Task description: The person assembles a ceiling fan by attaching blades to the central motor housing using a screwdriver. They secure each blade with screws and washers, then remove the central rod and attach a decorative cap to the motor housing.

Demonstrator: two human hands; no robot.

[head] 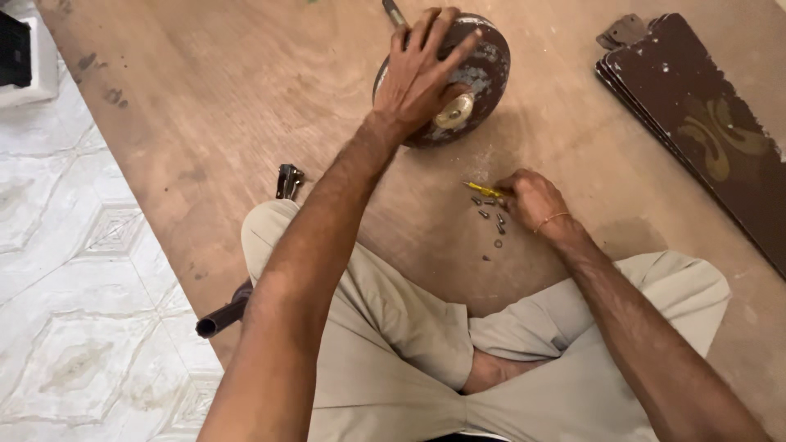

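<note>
L hand (422,78) on motor (458,78), R hand (532,199) (maybe pinching) screws (490,214)

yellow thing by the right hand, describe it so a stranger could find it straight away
On the brown wooden board, look just in front of the seated person's right hand. At its fingertips lies a slim yellow tool, the only bright item beside the dark little screws.

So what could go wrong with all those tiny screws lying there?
The small screws lie loose on the wooden board right beside the right hand, so a nudge could scatter them. The round metal disc sits under only the left hand and might roll or tip.
</note>
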